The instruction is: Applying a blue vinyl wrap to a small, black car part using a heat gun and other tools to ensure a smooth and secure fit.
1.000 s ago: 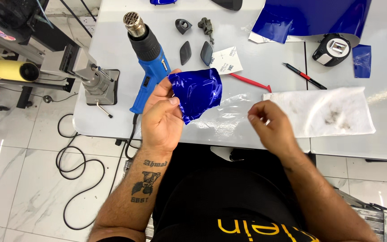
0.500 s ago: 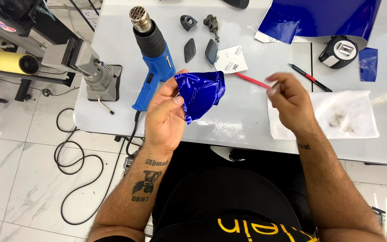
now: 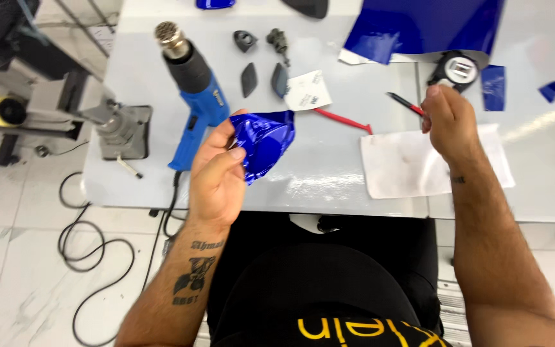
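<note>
A pale grey glossy worktable [image 3: 329, 180] fills the view, with a big sheet of glossy blue film [image 3: 419, 26] at its far edge and a white sheet of backing paper [image 3: 406, 164] near the front. A blue and black heat gun [image 3: 194, 83] lies to the left.

The left hand [image 3: 216, 177] is raised over the table's front edge, thumb and fingers clamped on a small curved part wrapped in crinkled blue film [image 3: 264, 141]. The right hand [image 3: 451, 122] is above the paper, fingers curled together at the end of a slim red and black pen-shaped tool [image 3: 403, 103]; whether they actually grip it cannot be told.

The step looks like wrapping, with loose film left at the edges. Any cut calls for a steady left hold and taut film
</note>
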